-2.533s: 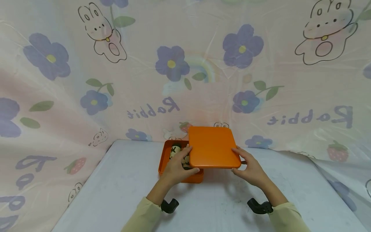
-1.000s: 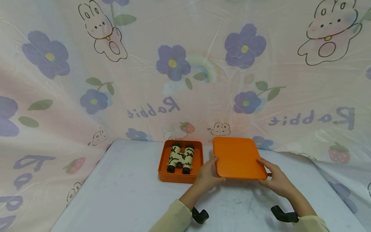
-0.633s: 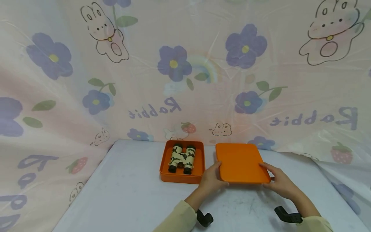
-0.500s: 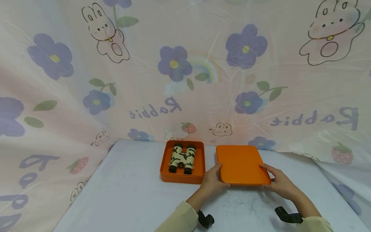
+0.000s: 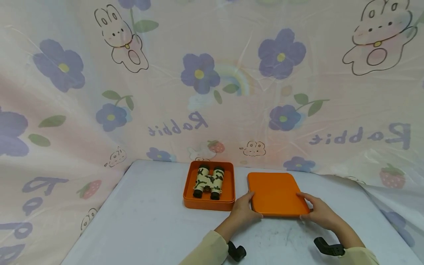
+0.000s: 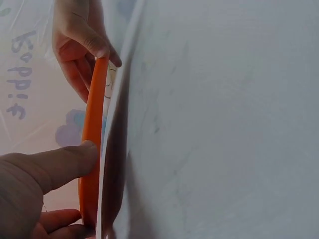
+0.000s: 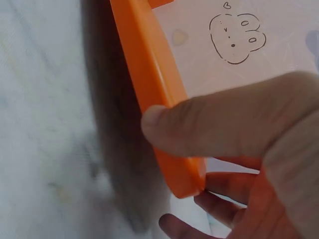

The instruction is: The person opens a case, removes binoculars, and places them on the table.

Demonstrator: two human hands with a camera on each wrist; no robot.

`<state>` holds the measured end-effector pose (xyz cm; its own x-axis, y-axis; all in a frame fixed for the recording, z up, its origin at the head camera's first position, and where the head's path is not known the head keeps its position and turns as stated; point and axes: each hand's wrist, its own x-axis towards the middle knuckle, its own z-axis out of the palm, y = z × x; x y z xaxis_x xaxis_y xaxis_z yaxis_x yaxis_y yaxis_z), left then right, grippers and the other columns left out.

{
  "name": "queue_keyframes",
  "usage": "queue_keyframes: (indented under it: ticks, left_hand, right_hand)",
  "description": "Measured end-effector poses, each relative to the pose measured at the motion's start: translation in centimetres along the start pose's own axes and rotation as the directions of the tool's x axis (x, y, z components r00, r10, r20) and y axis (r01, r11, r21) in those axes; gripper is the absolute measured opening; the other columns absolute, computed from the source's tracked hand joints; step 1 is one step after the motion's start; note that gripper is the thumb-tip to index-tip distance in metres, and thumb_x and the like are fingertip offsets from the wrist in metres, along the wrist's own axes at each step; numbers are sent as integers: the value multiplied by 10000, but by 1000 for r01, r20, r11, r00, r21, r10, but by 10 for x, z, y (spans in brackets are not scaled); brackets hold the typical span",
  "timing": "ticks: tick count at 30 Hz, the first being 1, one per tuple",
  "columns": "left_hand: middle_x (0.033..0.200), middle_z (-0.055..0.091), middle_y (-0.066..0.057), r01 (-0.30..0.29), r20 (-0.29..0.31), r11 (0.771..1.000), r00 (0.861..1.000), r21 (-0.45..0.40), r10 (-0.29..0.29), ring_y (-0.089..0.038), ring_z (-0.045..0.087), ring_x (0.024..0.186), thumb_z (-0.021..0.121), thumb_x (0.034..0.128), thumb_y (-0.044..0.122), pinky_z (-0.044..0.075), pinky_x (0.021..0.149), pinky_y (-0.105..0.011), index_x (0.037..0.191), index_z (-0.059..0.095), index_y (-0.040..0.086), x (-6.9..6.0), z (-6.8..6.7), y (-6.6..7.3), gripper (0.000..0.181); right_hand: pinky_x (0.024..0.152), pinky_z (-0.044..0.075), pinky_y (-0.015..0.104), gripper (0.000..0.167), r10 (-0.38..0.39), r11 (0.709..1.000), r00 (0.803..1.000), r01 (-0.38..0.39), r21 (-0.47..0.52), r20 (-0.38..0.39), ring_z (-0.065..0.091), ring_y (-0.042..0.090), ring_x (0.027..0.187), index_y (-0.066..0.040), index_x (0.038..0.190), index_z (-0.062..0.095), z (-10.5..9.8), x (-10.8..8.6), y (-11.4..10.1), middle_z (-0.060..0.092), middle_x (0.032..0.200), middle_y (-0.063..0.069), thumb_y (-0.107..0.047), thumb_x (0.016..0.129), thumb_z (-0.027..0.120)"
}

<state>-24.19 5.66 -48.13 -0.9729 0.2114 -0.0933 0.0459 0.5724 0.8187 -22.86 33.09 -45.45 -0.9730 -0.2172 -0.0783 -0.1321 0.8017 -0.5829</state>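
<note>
An orange square lid [image 5: 278, 195] lies flat, low at the table, to the right of an open orange box [image 5: 208, 204]. My left hand [image 5: 241, 212] holds its left edge near the front corner. The right hand [image 5: 320, 213] grips the right edge, thumb at the front. In the left wrist view the thumb presses the rim of the lid [image 6: 92, 119]; a dark shadow lies beside it. The right wrist view has thumb and fingers around a corner of the lid [image 7: 149, 64]. Camouflage-patterned binoculars [image 5: 216, 180] rest inside the box, untouched.
Everything stands on a white table [image 5: 145, 221]. Behind it hangs a curtain [image 5: 232, 121] printed with rabbits and flowers. Black wrist mounts [image 5: 328, 247] stick out from both wrists.
Both hands have carried the lid from above the box's right side over to the right and down to the table. The binoculars came into full view and stayed put.
</note>
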Motion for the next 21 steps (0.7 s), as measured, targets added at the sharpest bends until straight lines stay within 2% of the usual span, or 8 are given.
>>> queue_keyframes:
  ticks: [5, 14, 21]
  left_hand:
    - [1446, 511, 12, 25, 11, 999, 1000, 26, -25, -192, 478, 1332, 875, 686, 201, 411, 1105, -390, 1399, 508, 186, 0, 0, -1, 802]
    - [1456, 502, 5, 44, 15, 998, 999, 53, -44, -188, 468, 1345, 881, 677, 189, 402, 1113, -379, 1392, 518, 180, 3, 1, -3, 802]
    - [1465, 491, 8, 18, 7, 995, 1000, 97, -18, -187, 465, 1347, 875, 687, 194, 394, 1120, -372, 1395, 507, 171, 1, 3, -4, 798]
  right_hand:
    - [933, 452, 642, 792, 18, 1000, 1000, -17, -10, 19, 390, 564, 1261, 59, 1394, 419, 4, 3, 4, 390, 1418, 368, -149, 735, 806]
    - [929, 486, 595, 798, 30, 999, 999, -30, 12, 28, 384, 559, 1272, 65, 1393, 410, 10, 7, 8, 380, 1422, 371, -117, 722, 803]
    - [936, 472, 611, 810, 21, 1000, 1000, -21, 5, 22, 389, 557, 1268, 62, 1391, 397, 14, 7, 9, 382, 1414, 381, -111, 711, 801]
